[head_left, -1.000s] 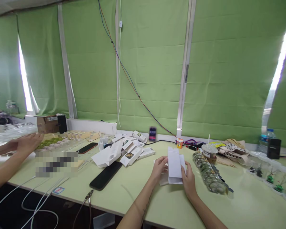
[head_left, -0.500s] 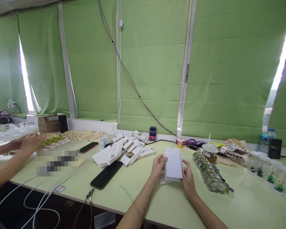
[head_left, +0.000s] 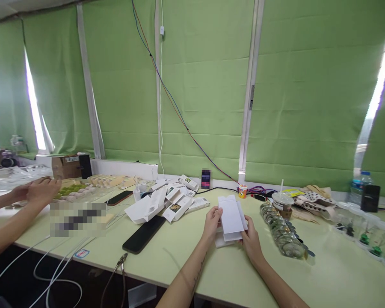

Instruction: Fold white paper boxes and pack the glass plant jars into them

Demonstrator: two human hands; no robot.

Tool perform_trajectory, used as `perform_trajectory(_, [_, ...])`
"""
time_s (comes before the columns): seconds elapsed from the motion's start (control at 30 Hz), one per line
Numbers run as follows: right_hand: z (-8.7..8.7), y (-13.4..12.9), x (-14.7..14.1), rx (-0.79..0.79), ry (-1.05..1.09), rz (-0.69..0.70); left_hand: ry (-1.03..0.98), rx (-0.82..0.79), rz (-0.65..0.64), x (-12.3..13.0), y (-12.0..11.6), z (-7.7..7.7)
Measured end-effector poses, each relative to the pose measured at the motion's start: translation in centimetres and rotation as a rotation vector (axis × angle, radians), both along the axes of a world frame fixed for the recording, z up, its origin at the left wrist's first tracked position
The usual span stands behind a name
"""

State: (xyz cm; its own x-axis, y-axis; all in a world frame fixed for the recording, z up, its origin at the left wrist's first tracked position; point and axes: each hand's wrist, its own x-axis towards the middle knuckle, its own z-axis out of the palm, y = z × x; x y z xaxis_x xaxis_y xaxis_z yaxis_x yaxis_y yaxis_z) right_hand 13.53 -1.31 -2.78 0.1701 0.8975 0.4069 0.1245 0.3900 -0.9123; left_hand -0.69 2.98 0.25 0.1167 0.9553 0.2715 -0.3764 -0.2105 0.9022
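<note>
The white card box [head_left: 231, 214] is up in the air over the bench [head_left: 324, 273], a bit in from the front edge and right of the middle. It is plain and smooth, with no print on the side that shows. It is taller than it is wide, and it tips a little to the left at the top. A fold line runs across near its top end, with a small flap above it. A thin strip of card shows down its right side. At the bottom, the front and back sheets stand apart with a gap between them. More white card shows under it.

The left hand [head_left: 212, 220] pinches the left side, with its thumb on the front. The right hand [head_left: 250, 239] holds the lower right side, with its fingers close to the card. Some fingertips are hidden behind it.

To the right is a row of round, clear packs [head_left: 282, 233], slanting toward the front edge. To the left is a heap of white boxes [head_left: 179, 201], some with pictures. A black phone [head_left: 144, 234] lies near the front edge. A small orange tub [head_left: 242, 191] stands near the back edge. Far left, another person's hands [head_left: 43, 190] are beside a clear tray.
</note>
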Motion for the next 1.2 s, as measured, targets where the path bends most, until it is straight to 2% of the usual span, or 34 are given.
perform_trajectory(0.23, [0.35, -0.16, 0.01, 0.006, 0.015, -0.050, 0.004, -0.049, 0.013, -0.22, -0.67, 0.58])
perform_trajectory(0.43, [0.19, -0.13, 0.08, 0.004, 0.069, -0.063, 0.036, -0.079, 0.001, -0.04, -0.53, 0.46])
perform_trajectory(0.77, [0.27, -0.25, 0.08, 0.069, 0.089, -0.058, 0.105, -0.033, -0.005, -0.12, -0.45, 0.18])
perform_trajectory(1.0, [0.11, 0.17, 0.01, 0.077, 0.084, -0.155, 0.096, 0.084, 0.083, -0.09, -0.79, 0.48])
perform_trajectory(1.2, [0.34, 0.08, -0.02, 0.058, 0.041, -0.131, 0.100, 0.087, 0.128, -0.07, -0.87, 0.65])
